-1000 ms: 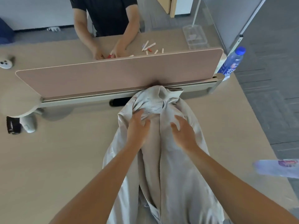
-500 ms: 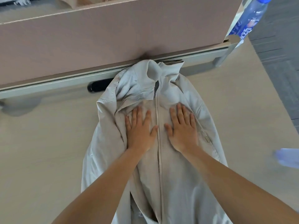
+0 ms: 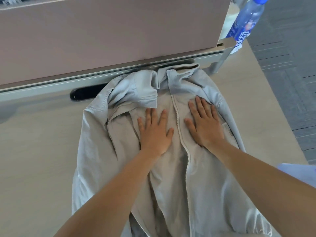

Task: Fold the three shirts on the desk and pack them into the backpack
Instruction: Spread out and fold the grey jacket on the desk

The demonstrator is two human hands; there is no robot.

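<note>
A light beige zip-front shirt [image 3: 171, 177] lies front up on the desk [image 3: 37, 151], its collar against the foot of the divider. My left hand [image 3: 154, 132] presses flat on the chest left of the zipper, fingers straight and spread. My right hand [image 3: 204, 122] presses flat on the chest right of the zipper. The left collar flap is folded over and rumpled. No backpack and no other shirts are in view.
A pink-brown divider panel [image 3: 111, 35] with a metal rail stands along the desk's far side. A black cable slot [image 3: 85, 94] sits left of the collar. A blue-capped water bottle [image 3: 246, 23] stands at the divider's right end. A pale object [image 3: 301, 173] lies at the right edge.
The view has dropped and come closer to the shirt. Both hands went from gripping near the collar to lying flat on the chest, and they have spread slightly apart.
</note>
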